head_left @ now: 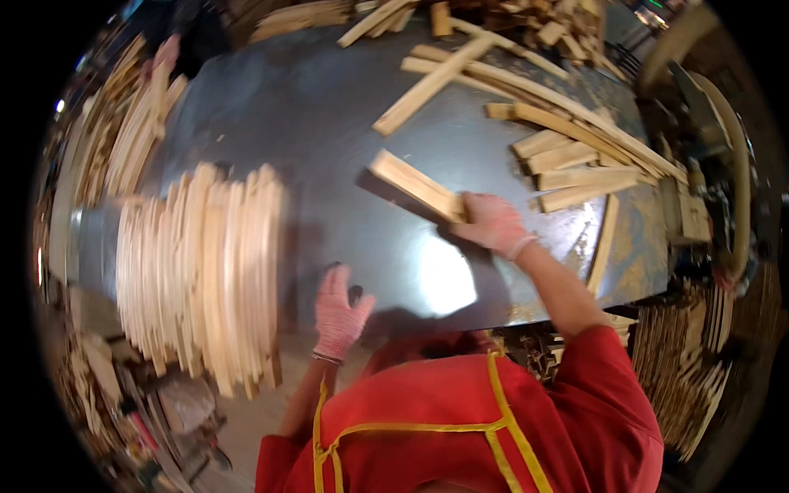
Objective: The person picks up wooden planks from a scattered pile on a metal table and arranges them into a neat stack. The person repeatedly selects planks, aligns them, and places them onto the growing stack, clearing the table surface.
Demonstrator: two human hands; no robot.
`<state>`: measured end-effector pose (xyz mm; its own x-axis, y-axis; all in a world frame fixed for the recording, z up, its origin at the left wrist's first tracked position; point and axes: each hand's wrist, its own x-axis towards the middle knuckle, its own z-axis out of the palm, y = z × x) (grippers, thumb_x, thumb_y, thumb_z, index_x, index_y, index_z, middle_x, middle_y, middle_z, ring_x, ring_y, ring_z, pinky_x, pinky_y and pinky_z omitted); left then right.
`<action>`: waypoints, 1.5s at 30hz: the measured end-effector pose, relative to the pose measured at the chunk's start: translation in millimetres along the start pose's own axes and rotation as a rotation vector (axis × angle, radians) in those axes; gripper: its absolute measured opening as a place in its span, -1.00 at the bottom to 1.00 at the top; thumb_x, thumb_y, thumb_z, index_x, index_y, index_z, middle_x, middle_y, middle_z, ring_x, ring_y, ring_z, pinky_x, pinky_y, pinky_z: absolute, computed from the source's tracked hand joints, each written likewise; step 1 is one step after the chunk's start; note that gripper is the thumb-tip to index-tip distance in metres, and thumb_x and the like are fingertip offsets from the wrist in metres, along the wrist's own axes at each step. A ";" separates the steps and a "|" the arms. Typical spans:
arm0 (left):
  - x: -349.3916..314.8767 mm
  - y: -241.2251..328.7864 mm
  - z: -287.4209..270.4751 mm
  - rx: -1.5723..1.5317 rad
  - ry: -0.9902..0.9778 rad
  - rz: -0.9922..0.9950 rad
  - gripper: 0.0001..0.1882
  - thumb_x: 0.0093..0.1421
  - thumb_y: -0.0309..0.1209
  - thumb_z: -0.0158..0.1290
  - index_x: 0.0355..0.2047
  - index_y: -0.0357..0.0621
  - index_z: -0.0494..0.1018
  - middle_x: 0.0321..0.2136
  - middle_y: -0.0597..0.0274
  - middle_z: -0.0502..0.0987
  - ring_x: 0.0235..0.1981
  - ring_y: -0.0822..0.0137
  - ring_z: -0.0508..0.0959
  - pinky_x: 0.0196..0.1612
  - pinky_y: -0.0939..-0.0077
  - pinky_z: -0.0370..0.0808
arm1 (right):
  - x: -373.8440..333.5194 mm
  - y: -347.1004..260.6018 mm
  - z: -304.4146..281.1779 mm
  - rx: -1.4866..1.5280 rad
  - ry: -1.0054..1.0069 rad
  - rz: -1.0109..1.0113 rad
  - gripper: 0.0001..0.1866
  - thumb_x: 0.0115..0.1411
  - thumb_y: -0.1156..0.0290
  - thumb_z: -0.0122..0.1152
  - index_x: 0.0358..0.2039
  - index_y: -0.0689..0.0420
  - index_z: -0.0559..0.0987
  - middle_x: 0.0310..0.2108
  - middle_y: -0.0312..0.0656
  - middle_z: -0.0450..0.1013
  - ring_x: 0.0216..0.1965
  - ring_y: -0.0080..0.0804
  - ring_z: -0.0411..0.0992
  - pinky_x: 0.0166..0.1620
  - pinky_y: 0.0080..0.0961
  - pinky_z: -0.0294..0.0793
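My right hand [496,223], in a pinkish knit glove, grips the near end of a short wooden board [415,182]. The board's far end points up and left, and its shadow falls on the dark metal table [329,123] below. My left hand [341,312], gloved alike, hovers by the table's near edge with thumb and fingers apart, holding nothing. To its left, a row of wooden strips [197,271] stands packed side by side, overhanging the near edge. Beyond the held board a loose wooden piece [427,86] lies slanted.
Several long and short wooden pieces [575,156] lie jumbled on the right side of the table, with sawdust. More offcuts [567,33] heap up at the back. At the far left, another person's gloved hand [167,53] is by a wood stack [136,148]. Stacked strips [678,370] stand lower right.
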<state>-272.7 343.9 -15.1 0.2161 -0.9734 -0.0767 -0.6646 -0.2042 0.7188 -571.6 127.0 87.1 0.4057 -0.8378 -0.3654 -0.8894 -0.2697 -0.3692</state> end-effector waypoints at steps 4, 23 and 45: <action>49.9 58.9 88.9 -0.573 -0.204 -0.111 -0.30 0.24 -0.44 0.31 0.37 -0.24 0.35 0.26 0.13 0.44 0.16 0.32 0.51 0.08 0.40 0.55 | 49.2 -24.9 15.4 0.543 0.047 0.102 -0.27 0.19 -0.15 0.33 0.13 0.22 0.52 0.01 0.24 0.59 0.09 0.20 0.56 0.15 -0.08 0.52; 87.5 18.2 52.2 0.396 0.161 -0.360 -0.54 0.24 -0.31 0.15 0.16 -0.07 0.53 -0.01 -0.12 0.61 -0.05 -0.21 0.65 0.07 -0.09 0.60 | 129.2 168.0 -50.6 -0.404 0.147 0.178 -0.24 0.21 -0.10 0.37 0.31 0.08 0.51 0.33 -0.05 0.44 0.39 -0.01 0.30 0.35 -0.06 0.34; -0.3 -23.7 -28.7 0.492 0.056 -0.224 -0.46 0.09 -0.17 0.31 0.06 -0.13 0.59 0.07 -0.09 0.63 0.10 -0.15 0.61 0.11 0.00 0.59 | -62.8 -51.7 95.1 0.570 -0.239 -0.015 -0.36 0.31 0.07 0.32 0.28 0.19 0.49 0.04 0.09 0.60 0.07 0.03 0.57 0.18 -0.21 0.53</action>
<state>-236.5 352.1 -12.3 0.4199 -0.8959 -0.1447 -0.8512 -0.4441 0.2798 -531.1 238.7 47.9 0.5115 -0.6889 -0.5137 -0.6576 0.0710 -0.7500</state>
